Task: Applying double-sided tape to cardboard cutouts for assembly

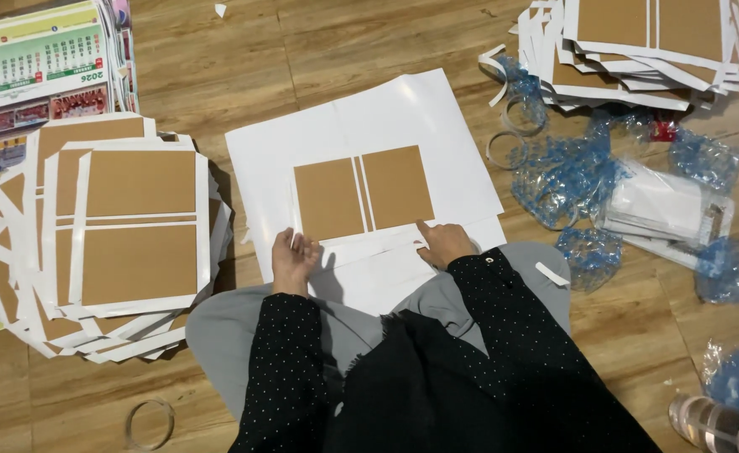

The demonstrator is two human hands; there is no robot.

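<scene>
Two brown cardboard stacks (135, 226) (646, 42) flank the white sheet (369, 126).

Glossy brown wood-plank floor (319, 50), evenly lit

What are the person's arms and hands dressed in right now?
Both arms wear long black sleeves with tiny white dots, ending at the wrists. The right sleeve has a small pale cuff button. The left hand and right hand are bare: no gloves or rings visible.

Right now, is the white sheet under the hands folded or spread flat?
Spread flat: the white sheet lies open on the floor, with two brown cardboard panels on top.
</scene>
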